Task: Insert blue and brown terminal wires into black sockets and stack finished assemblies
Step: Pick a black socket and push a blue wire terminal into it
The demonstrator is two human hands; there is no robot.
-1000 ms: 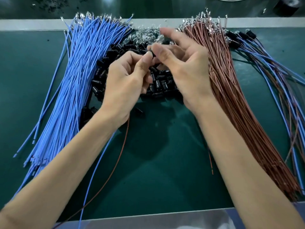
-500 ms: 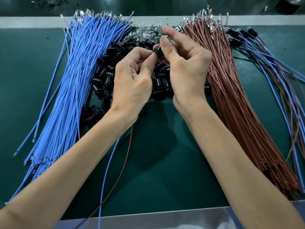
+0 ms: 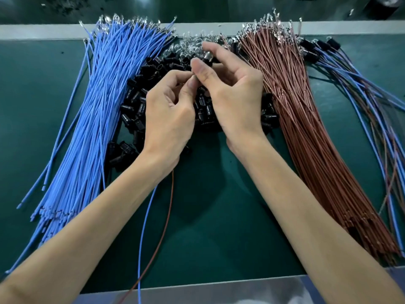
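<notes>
Far left: blue wire bundle [image 3: 92, 119] fanned on the green mat [image 3: 219, 194], with its near ends splayed.

Centre left: heap of black sockets [image 3: 135, 110], partly under both hands.

Left hand [image 3: 168, 119]: fingers curled, thumb and forefinger pinched together. A loose blue wire [image 3: 143, 227] and a loose brown wire [image 3: 163, 233] trail from under the wrist toward the near edge. The terminal tips are hidden by the fingers.

Right hand [image 3: 234, 99]: thumb and forefinger pinch one socket [image 3: 207, 59] just beyond the left fingertips. The other fingers are loosely bent.

Risks:
- A terminal may enter skewed and bend or half-seat, since the tips meet the socket out of sight.
- The colours may go into the wrong holes.
- The trailing wires may snag on the heap when lifted.

Right: brown wire bundle [image 3: 306, 128].

Far right: finished assemblies [image 3: 355, 88], loosely crossed, so a careless drop there could tangle them.
</notes>
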